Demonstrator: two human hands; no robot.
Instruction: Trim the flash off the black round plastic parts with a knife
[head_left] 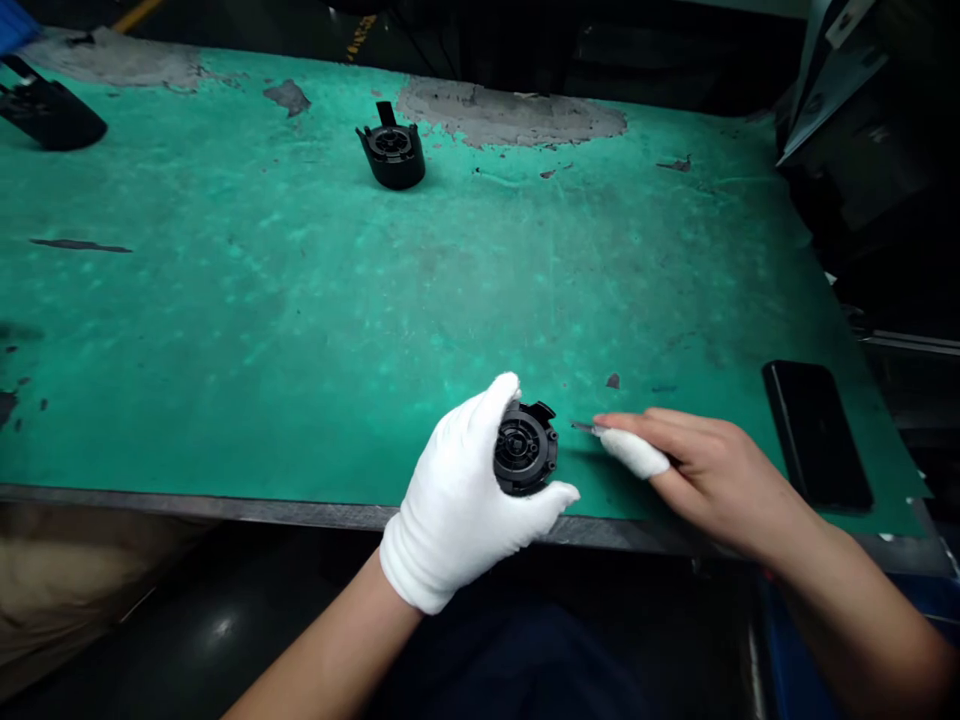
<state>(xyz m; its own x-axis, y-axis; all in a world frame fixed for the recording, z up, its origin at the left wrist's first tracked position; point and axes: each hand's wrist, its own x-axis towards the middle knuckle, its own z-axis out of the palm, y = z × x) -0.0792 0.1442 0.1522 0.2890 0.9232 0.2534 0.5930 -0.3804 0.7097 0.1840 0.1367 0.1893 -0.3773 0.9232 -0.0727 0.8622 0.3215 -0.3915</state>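
Note:
My left hand (469, 495), in a white glove, is wrapped round a black round plastic housing (521, 448) near the front edge of the table. The housing's ringed inner face is turned up, and a tab sticks out at its far side. Just right of it, my right hand (675, 455) is bare except for a white cover on the thumb. Thumb and forefinger pinch a small blade (583, 427), whose thin tip points at the housing without touching it. Most of the blade is hidden by the fingers.
A similar black housing (396, 160) stands towards the back of the worn green table (300, 300). Another black part (52, 110) lies at the far left. A black phone (817, 435) rests at the right. A person's trouser leg (67, 590) shows at lower left.

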